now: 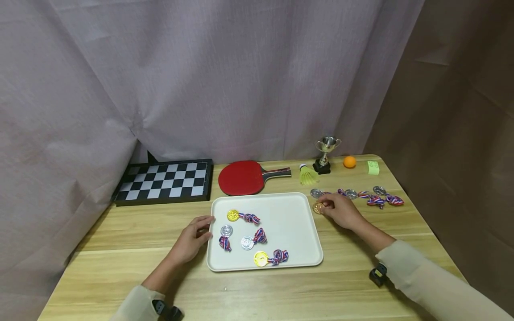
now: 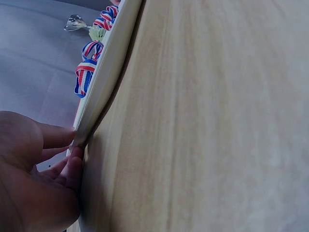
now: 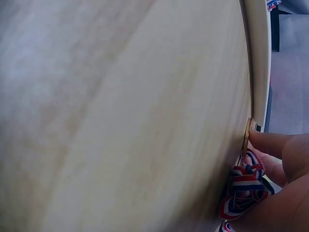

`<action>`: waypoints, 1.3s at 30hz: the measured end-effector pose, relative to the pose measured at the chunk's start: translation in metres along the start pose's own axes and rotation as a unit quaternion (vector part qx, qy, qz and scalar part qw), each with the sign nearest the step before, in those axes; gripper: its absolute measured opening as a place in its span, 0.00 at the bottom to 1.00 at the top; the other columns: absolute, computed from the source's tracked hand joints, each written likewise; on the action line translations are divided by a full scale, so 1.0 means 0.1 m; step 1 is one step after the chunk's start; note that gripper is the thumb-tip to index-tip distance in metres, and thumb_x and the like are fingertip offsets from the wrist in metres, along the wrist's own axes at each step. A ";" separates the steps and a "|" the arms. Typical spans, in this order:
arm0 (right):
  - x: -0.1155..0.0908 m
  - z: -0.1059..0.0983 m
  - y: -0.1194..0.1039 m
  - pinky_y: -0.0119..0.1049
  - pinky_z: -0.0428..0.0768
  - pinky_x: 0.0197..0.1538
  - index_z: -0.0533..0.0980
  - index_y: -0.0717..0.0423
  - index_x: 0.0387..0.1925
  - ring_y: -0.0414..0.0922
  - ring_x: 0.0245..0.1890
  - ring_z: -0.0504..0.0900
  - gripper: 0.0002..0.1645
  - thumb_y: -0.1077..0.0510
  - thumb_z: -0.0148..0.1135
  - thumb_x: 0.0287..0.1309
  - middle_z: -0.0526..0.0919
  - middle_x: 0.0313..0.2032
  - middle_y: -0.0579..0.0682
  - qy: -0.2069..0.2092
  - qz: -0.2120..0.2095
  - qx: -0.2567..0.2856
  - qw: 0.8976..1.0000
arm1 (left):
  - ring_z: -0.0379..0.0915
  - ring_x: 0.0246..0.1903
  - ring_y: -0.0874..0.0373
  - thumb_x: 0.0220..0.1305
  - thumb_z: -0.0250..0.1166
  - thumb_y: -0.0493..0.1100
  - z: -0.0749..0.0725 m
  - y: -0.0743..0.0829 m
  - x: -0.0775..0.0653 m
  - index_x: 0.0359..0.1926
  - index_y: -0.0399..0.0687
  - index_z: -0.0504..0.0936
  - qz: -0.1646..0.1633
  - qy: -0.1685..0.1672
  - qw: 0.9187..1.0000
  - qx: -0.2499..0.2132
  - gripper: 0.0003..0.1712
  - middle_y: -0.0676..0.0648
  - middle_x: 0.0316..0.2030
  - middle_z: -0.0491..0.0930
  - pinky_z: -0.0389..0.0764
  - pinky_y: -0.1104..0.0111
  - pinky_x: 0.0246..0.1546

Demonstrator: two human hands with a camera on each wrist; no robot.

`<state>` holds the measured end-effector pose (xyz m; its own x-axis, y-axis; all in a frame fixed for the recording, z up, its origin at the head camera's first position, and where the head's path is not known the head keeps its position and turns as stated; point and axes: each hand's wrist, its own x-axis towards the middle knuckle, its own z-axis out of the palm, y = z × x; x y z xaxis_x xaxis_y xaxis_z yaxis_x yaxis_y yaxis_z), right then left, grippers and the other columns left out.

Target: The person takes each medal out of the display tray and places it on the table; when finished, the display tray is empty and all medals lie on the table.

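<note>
My left hand holds the left rim of the white tray, its fingertips at the edge. On the tray lie two gold medals and two silver medals, each with a bunched red, white and blue ribbon. Just past the tray's right side, my right hand pinches a bronze-coloured medal by its disc, low over the table. That medal's striped ribbon hangs bunched under the palm in the right wrist view, hidden by the hand in the head view.
Behind the right hand, silver medals with ribbons lie in a row. Along the back stand a checkered board, a red table tennis paddle, a yellow shuttlecock, a small trophy cup, an orange ball and a green block.
</note>
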<state>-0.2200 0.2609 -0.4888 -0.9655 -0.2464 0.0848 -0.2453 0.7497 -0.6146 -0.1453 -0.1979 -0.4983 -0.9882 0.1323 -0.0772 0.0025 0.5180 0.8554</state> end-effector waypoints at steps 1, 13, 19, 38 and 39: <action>0.00 0.00 0.00 0.41 0.79 0.42 0.84 0.63 0.49 0.48 0.37 0.80 0.14 0.64 0.70 0.62 0.85 0.38 0.55 -0.001 -0.001 0.001 1.000 | 0.75 0.59 0.45 0.71 0.61 0.27 0.00 0.00 0.00 0.69 0.34 0.74 0.000 0.001 1.000 0.001 0.26 0.37 0.69 0.70 0.81 0.55 0.60; -0.03 -0.13 -0.11 0.55 0.81 0.55 0.83 0.62 0.54 0.55 0.48 0.83 0.18 0.59 0.71 0.64 0.86 0.45 0.57 -0.013 0.008 0.008 1.000 | 0.75 0.59 0.45 0.70 0.61 0.26 0.01 -0.02 0.00 0.68 0.33 0.74 0.007 0.002 1.000 0.000 0.26 0.37 0.69 0.70 0.82 0.57 0.59; -0.12 -0.20 -0.29 0.59 0.80 0.55 0.83 0.61 0.55 0.59 0.51 0.81 0.19 0.59 0.70 0.64 0.83 0.50 0.59 -0.002 -0.009 0.008 1.000 | 0.75 0.59 0.44 0.71 0.60 0.26 0.01 -0.03 0.01 0.69 0.33 0.74 0.007 0.003 1.000 0.001 0.26 0.37 0.69 0.70 0.81 0.56 0.60; -0.51 0.32 -1.07 0.54 0.80 0.60 0.84 0.55 0.52 0.46 0.50 0.83 0.15 0.58 0.70 0.65 0.87 0.47 0.49 -0.122 -0.116 0.104 0.980 | 0.76 0.59 0.45 0.70 0.61 0.26 0.01 -0.03 0.00 0.68 0.33 0.75 0.012 0.003 1.000 0.003 0.26 0.37 0.69 0.70 0.81 0.56 0.60; -0.53 0.38 -1.09 0.52 0.80 0.60 0.84 0.54 0.52 0.44 0.50 0.83 0.15 0.57 0.70 0.65 0.87 0.47 0.47 -0.134 -0.123 0.109 0.977 | 0.76 0.59 0.45 0.70 0.61 0.26 0.01 -0.03 0.01 0.68 0.33 0.75 0.012 0.003 1.000 0.003 0.26 0.37 0.69 0.70 0.81 0.56 0.60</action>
<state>-0.1390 0.1688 -0.4557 -0.8148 -0.5765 0.0606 -0.4142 0.5060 -0.7565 -0.1457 -0.1987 -0.5017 -0.9888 0.1392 -0.0531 0.0275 0.5204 0.8535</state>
